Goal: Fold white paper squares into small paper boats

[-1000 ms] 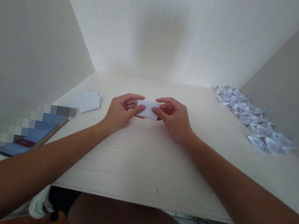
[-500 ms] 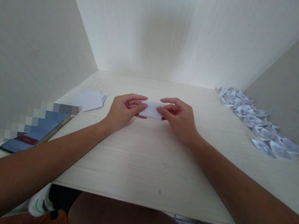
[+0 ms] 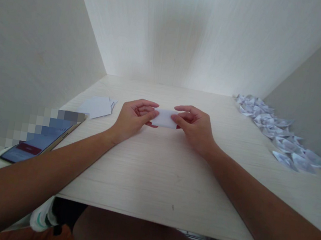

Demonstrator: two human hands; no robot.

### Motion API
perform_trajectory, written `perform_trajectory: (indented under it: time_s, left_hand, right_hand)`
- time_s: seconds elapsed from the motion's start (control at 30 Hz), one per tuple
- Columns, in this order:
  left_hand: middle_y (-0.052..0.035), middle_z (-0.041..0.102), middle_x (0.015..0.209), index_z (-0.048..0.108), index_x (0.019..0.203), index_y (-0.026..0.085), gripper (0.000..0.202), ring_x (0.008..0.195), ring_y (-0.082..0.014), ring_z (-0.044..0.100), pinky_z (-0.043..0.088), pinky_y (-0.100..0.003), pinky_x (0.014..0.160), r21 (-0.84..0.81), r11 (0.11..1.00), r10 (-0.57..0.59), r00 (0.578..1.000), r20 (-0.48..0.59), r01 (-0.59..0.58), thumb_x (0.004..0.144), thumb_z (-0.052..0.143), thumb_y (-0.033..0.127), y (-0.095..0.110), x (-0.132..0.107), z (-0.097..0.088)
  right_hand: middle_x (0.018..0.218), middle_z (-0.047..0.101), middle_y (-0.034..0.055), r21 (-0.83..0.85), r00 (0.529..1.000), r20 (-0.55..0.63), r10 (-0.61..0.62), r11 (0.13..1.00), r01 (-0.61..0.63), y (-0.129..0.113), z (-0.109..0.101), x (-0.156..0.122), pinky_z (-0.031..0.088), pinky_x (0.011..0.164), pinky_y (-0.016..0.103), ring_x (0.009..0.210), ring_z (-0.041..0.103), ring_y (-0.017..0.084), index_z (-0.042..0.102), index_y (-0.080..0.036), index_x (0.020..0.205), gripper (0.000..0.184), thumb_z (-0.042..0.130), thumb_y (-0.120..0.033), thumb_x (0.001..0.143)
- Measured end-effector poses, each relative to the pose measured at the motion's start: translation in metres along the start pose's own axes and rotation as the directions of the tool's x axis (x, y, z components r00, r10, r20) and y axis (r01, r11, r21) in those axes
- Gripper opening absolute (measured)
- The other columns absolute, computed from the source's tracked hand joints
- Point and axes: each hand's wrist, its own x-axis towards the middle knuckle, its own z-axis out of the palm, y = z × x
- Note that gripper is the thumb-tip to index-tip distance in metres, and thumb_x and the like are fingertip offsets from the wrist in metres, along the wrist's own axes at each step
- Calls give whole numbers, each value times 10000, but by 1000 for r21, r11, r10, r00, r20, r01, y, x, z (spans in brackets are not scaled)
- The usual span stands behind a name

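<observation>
We see the left hand [image 3: 135, 115] and the right hand [image 3: 195, 125] each pinching one end of a small white paper [image 3: 165, 118] between thumb and fingers, over the middle of the table [image 3: 147, 166]. Toward us, a wide stretch of tabletop runs from the paper to the front edge [image 3: 159, 222], and a narrower-looking strip lies beyond, up to the back wall [image 3: 176, 37]. White sheets [image 3: 97, 106] and a phone [image 3: 45, 136] lie along the left side, while folded papers [image 3: 272, 125] line the right, well apart from the hand.
</observation>
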Motion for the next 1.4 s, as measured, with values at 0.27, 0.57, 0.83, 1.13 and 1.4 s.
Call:
perform_trajectory:
  time_s: [0.27,0.57,0.83,1.13,1.4]
  left_hand:
    - [-30,790,784,798,942,143,427,689,-168,756,693,-295,604,9,1000,15,1000,-4,-15,640,998,370,-1,2,-1]
    - [-28,793,760,798,908,143,415,657,-161,750,669,-275,583,24,1000,8,1000,-27,-7,615,1002,354,3,1,2]
    - [-30,788,762,804,899,148,413,675,-169,753,674,-285,594,39,999,18,1000,-17,-17,623,1003,380,1,1,0]
    - [-34,793,777,803,907,143,387,689,-170,755,686,-291,600,29,999,15,1000,2,-15,648,994,358,1,1,0]
    - [-44,805,815,817,941,155,397,735,-187,767,701,-311,622,41,999,18,1000,13,-19,668,986,390,1,0,-2]
  right_hand:
    - [778,798,25,-20,1000,13,10,1000,-10,0,-2,0,570,643,301,665,701,148,769,-176,1034,325,867,-329,765]
    - [768,790,21,-26,1000,23,12,1000,-11,0,-3,1,550,642,302,652,680,143,769,-181,1031,318,873,-321,765]
    - [767,796,19,-45,1000,19,10,999,-9,-2,-3,1,543,637,299,647,676,139,773,-179,1041,318,857,-319,768]
    - [779,798,29,-50,1000,21,17,999,-16,-2,-3,1,557,644,301,662,685,146,772,-176,1043,329,859,-320,761]
    - [773,786,27,-49,999,36,10,999,-9,-2,-4,0,559,651,309,672,680,152,772,-183,1041,332,865,-342,764]
